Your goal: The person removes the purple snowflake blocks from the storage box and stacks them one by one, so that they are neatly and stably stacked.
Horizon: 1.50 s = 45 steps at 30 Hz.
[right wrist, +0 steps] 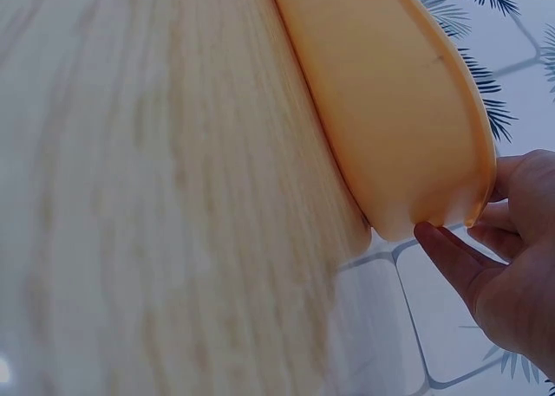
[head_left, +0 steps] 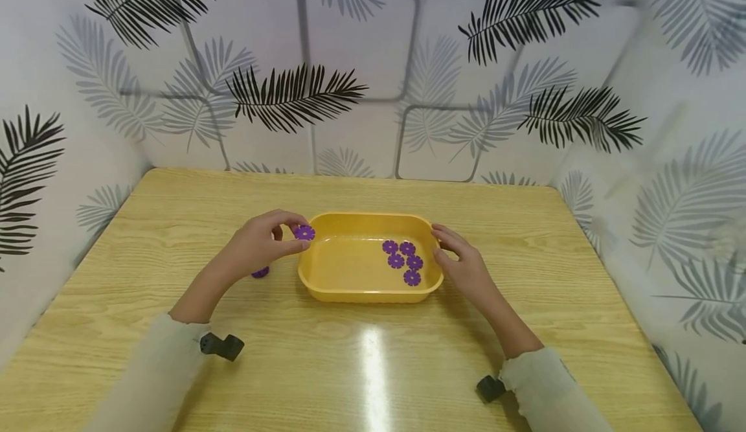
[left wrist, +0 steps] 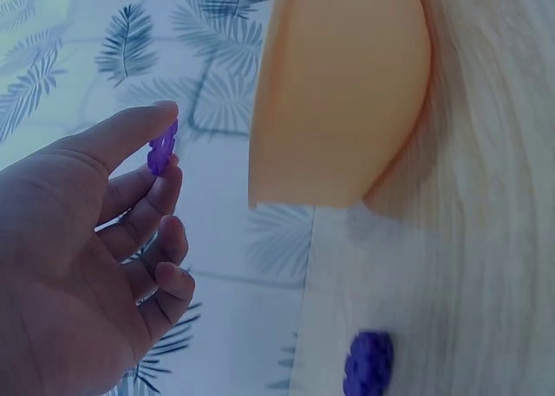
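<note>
My left hand [head_left: 263, 240] pinches a purple flower-shaped disc [head_left: 305, 232] between thumb and fingertips, just above the left rim of a yellow plastic tub [head_left: 364, 296]. In the left wrist view the disc [left wrist: 162, 146] appears nearly edge-on, and the other fingers are loosely bent. My right hand [head_left: 464, 268] grips the tub's right end by its rim, as the right wrist view also shows. Inside the tub, toward its right side, lie several matching purple discs [head_left: 414, 262]. On the table below my left wrist sits more purple [head_left: 260, 272], partly hidden; the left wrist view shows it as a thick clump [left wrist: 368, 363].
The tub stands on a light wood-grain table [head_left: 373, 354]. A wall with a leaf-patterned covering [head_left: 361, 43] rises behind the table and along its sides. Dark wrist cameras sit at the left cuff [head_left: 223, 346] and right cuff [head_left: 491, 388].
</note>
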Available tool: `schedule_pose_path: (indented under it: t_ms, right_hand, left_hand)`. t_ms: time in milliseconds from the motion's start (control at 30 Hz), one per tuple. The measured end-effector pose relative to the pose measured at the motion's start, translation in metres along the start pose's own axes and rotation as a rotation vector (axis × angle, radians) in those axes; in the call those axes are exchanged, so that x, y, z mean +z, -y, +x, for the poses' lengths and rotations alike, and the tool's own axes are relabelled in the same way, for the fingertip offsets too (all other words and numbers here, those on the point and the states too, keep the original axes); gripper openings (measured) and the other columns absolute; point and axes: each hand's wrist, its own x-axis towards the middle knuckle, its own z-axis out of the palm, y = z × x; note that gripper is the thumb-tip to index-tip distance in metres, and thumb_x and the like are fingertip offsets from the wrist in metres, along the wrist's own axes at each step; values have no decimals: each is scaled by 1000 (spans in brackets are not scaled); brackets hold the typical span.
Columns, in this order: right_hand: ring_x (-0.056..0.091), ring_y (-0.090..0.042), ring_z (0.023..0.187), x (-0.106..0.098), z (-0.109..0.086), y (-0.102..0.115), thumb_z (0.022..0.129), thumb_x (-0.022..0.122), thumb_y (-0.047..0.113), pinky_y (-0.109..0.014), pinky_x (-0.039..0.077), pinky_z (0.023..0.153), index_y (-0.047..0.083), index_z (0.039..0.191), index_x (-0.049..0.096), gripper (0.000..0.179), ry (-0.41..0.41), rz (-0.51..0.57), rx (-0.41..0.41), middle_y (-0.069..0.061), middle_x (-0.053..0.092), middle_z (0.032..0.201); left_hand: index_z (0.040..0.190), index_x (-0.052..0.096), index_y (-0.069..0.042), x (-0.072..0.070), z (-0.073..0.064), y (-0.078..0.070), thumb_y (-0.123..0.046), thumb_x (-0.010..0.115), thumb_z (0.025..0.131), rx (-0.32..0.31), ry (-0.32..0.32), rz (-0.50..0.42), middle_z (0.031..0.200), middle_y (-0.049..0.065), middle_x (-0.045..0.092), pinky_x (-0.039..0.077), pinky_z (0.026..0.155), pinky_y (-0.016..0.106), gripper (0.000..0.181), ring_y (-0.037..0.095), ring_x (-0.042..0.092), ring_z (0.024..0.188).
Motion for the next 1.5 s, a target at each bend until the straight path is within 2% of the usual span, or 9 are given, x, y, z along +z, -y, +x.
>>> schedule_pose_path:
  t_ms: [233,433,667,833,1167,1433,1500]
  right_hand:
    - [50,-35,136,0,0,-1,103,56,14,-48,46,107,6,146,52,44,3,4,8,-5,42,158]
    - [50,-35,136,0,0,-1,103,56,14,-48,46,107,5,147,52,44,4,-2,5,-6,42,159]
    - [48,-36,137,0,0,1,104,56,15,-49,45,109,4,147,51,45,11,6,1,-7,41,159]
    - [48,-36,138,0,0,2,104,56,16,-48,44,109,4,147,50,45,14,21,4,-7,41,159]
    - [49,-35,137,1,1,-1,104,56,15,-48,45,108,5,147,52,45,11,13,16,-5,42,159]
    - [49,-35,137,0,0,2,103,56,14,-48,46,108,5,146,52,45,6,10,13,-5,43,158]
    - [49,-35,136,0,0,2,103,56,14,-47,46,107,5,147,51,45,9,7,15,-5,42,159]
  left_hand:
    - [121,67,-21,-9,-15,26,-42,72,93,-71,-20,18,113,3,63,47,63,33,36,24,51,90]
    - [120,68,-19,-14,-24,45,-41,72,93,-111,-26,77,113,4,64,45,67,33,36,24,51,90]
    - [129,66,-15,-16,-33,59,-39,71,94,-163,23,130,117,8,64,44,68,33,42,23,51,90]
    - [129,67,-14,-16,-36,68,-39,71,94,-165,55,152,120,9,65,43,67,32,42,23,52,90]
    - [126,70,-14,-12,-39,87,-37,74,92,-120,76,155,115,8,66,43,71,32,41,21,53,89]
    - [126,70,-13,-9,-40,95,-37,73,93,-124,85,141,124,13,64,47,86,46,41,27,57,107]
    - [126,70,-13,-9,-40,95,-37,73,92,-130,84,140,124,14,63,46,86,46,41,27,56,105]
